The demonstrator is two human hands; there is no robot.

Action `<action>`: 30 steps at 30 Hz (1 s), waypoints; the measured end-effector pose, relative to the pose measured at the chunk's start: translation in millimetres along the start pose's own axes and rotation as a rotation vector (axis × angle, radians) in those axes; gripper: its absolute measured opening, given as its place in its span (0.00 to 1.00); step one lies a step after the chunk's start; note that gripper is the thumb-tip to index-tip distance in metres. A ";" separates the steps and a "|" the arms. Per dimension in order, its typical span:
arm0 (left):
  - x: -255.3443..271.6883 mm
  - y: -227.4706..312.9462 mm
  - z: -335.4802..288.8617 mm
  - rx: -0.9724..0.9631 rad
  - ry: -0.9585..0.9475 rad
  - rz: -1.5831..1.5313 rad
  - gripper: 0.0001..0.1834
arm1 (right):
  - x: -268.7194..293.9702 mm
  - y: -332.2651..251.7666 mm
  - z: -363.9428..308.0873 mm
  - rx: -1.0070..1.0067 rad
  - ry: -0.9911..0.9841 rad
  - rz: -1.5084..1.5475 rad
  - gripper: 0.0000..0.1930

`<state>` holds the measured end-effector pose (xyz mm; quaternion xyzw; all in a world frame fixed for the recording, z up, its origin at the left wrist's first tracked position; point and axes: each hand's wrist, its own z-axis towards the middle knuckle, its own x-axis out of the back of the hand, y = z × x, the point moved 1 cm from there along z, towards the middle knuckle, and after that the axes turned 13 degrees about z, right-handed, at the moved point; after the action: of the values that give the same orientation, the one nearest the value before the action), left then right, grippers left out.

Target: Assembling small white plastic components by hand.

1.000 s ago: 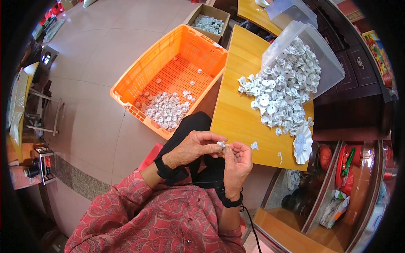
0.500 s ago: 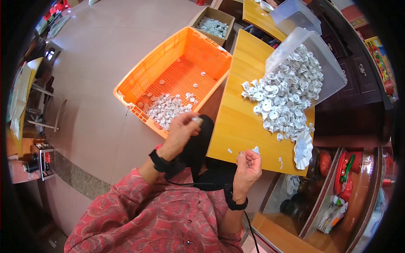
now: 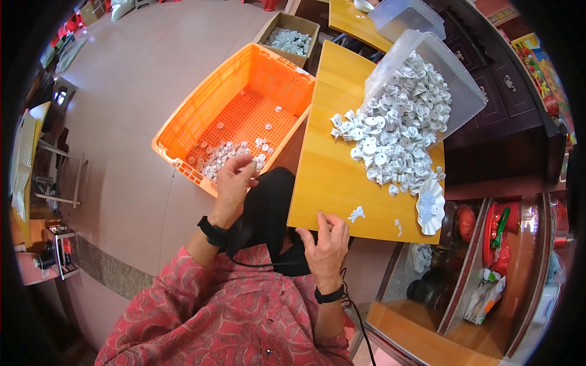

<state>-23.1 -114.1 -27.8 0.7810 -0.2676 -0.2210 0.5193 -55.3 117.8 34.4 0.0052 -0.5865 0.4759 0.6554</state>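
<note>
My left hand [image 3: 234,184] hovers over the near rim of an orange plastic crate [image 3: 174,116], its fingers loosely apart, with nothing plainly in them. Inside the crate lies a heap of small round white plastic parts [image 3: 217,161], with a few scattered beyond it. At the near edge of the yellow tabletop [image 3: 326,165], my right hand [image 3: 326,247] rests with thumb and fingers apart, fingertips on the surface. Just right of those fingertips is a small whitish plastic piece [image 3: 356,213]. A large pile of white plastic parts [image 3: 397,137] spills from a tipped clear bin [image 3: 467,100].
A white scalloped dish [image 3: 430,213] holding small pale bits sits at the table's right corner. Beyond the crate stands a cardboard box [image 3: 305,59] of similar parts. Open cabinet compartments [image 3: 439,305] lie at the lower right. A black cable [image 3: 363,332] hangs by my right wrist.
The light piece in my left hand is no longer seen there. My right hand has moved left and down onto the table edge, its pinch opened. The whole view has shifted slightly.
</note>
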 end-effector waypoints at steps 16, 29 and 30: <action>-39.2 -0.6 -53.2 -0.101 -0.524 0.126 0.13 | -6.1 8.1 -15.2 0.134 0.113 0.008 0.08; -45.1 4.4 -61.4 -0.354 -0.523 0.311 0.11 | -2.2 6.3 -10.4 -0.329 0.213 0.538 0.04; -44.7 3.6 -61.0 -0.358 -0.521 0.312 0.11 | -2.3 8.1 -8.3 -0.325 0.215 0.540 0.04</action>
<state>-19.7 -44.1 0.7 0.5446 -0.4641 -0.3743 0.5899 -53.7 125.5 25.7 -0.3053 -0.5626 0.5303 0.5559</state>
